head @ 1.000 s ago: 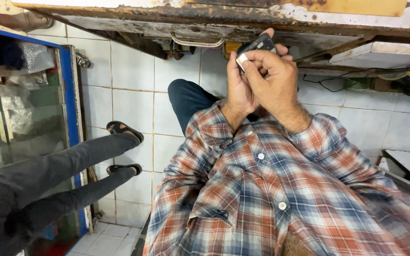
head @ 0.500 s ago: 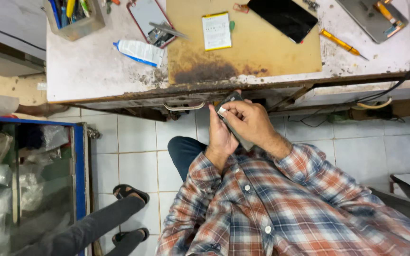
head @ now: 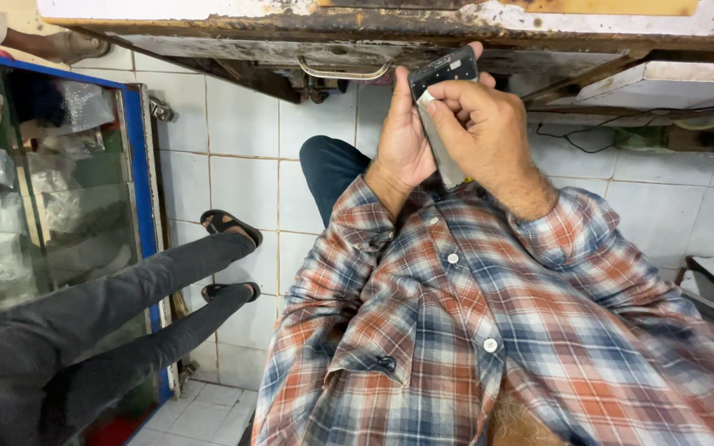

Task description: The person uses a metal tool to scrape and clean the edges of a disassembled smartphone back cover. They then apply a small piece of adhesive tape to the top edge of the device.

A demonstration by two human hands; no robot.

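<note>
Both hands' grip clamped on phone point(head: 442, 107): left hand point(head: 404, 136) cradles, right hand point(head: 481, 132) thumbs its edge; I judge prying underway, steady pressure next.

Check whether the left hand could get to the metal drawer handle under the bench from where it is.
Probably yes. The drawer handle hangs just up and left of the left hand, with open space between them. But that hand is cradling the phone that the right hand also grips, so it would have to let go first.
</note>
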